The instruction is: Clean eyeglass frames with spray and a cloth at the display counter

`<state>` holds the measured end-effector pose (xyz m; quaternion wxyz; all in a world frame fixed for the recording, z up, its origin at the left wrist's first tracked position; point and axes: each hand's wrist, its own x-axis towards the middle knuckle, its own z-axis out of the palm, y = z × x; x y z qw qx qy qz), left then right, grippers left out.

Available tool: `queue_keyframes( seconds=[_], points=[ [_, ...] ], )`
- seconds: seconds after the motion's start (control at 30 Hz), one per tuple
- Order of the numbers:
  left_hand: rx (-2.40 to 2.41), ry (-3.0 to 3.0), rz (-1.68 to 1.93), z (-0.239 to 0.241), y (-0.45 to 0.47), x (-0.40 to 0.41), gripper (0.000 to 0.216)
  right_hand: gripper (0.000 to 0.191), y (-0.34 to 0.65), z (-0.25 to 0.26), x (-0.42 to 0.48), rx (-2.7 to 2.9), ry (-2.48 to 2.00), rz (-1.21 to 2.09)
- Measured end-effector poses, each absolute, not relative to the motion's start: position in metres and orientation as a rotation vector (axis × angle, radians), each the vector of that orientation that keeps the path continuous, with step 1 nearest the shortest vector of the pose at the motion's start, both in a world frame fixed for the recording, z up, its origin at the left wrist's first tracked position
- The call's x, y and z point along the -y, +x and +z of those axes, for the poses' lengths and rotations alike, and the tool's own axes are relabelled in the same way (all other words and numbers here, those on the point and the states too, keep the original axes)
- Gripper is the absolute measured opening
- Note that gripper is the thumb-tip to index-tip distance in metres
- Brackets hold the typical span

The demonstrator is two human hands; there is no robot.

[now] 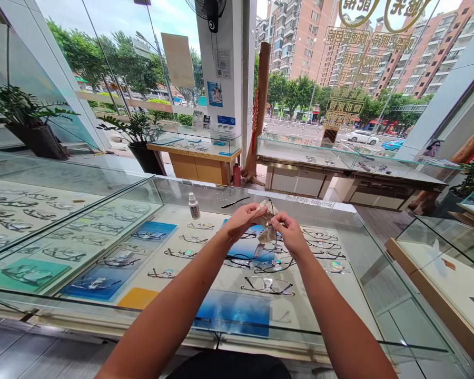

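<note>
Currently mid-frame, over the glass counter (363,247): left hand (240,221) pinches cloth (264,234) against eyeglasses (274,221), right hand (290,237) fingers closed on the frame. Best: rub lightly, support the rim, avoid twisting.

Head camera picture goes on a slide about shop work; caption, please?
Left hand and right hand hold a cloth against glasses above a glass counter, small bottle nearby.
</note>
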<state>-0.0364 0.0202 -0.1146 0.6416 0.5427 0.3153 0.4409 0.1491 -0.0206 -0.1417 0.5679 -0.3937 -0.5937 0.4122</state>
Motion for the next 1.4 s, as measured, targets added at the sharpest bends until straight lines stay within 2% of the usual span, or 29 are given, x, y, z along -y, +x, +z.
queue_keyframes(
  seconds=[0.47, 0.57, 0.7, 0.87, 1.07, 1.23, 1.4],
  points=[
    [-0.573, 1.182, 1.064, -0.104, -0.033, -0.013, 0.051, 0.037, 0.15, -0.136, 0.024, 1.339, -0.888, 1.05],
    [-0.574, 1.213, 1.067, -0.105, -0.035, -0.014, 0.053, 0.037, 0.149, -0.137, 0.023, 1.336, -0.876, 1.065],
    [-0.576, 1.223, 0.988, -0.101, -0.041, -0.015, 0.066, 0.04, 0.149, -0.138, 0.022, 1.349, -0.871, 1.063],
    [-0.586, 1.324, 0.911, -0.096, -0.047, -0.013, 0.052, 0.043, 0.149, -0.139, 0.023, 1.435, -0.894, 1.038],
    [-0.583, 1.373, 0.965, -0.103, -0.04, -0.011, 0.047, 0.046, 0.146, -0.137, 0.027, 1.496, -0.883, 1.055],
    [-0.664, 1.465, 1.108, -0.107, -0.034, -0.009, 0.051, 0.049, 0.144, -0.133, 0.028, 1.495, -0.872, 1.063],
    [-0.652, 1.391, 1.068, -0.105, -0.034, -0.012, 0.056, 0.05, 0.147, -0.132, 0.025, 1.43, -0.871, 1.078]
  ],
)
